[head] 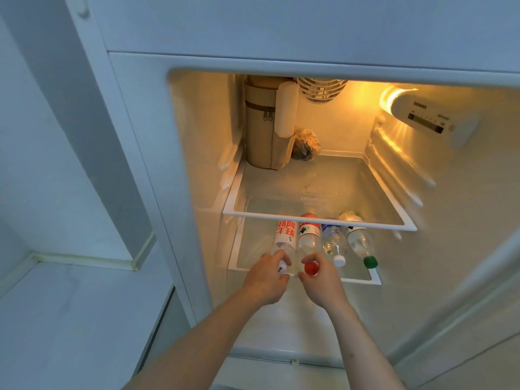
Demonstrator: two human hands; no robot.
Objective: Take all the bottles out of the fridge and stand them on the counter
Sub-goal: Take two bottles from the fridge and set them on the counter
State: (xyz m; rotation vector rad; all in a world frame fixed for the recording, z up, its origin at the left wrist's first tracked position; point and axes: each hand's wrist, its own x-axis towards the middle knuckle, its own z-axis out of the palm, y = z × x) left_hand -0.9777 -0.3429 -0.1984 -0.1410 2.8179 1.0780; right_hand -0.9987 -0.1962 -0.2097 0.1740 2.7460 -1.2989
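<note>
Two bare hands reached into the fridge [197,153]: the left hand [266,280] curled round the neck of the white-labelled bottle [284,237], the right hand [320,280] pinching the red-capped bottle [309,240]. Four clear bottles lay side by side on the lower shelf [375,280], the others white-capped [334,243] and green-capped [361,243]. Farther back, the upper shelf [318,222] held one tan zipped bag [264,130] and one plastic-wrapped bundle [305,144].

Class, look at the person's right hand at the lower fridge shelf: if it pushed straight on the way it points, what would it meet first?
The right hand already pinches the red-capped bottle at its cap, so it would press into that bottle at once.
</note>
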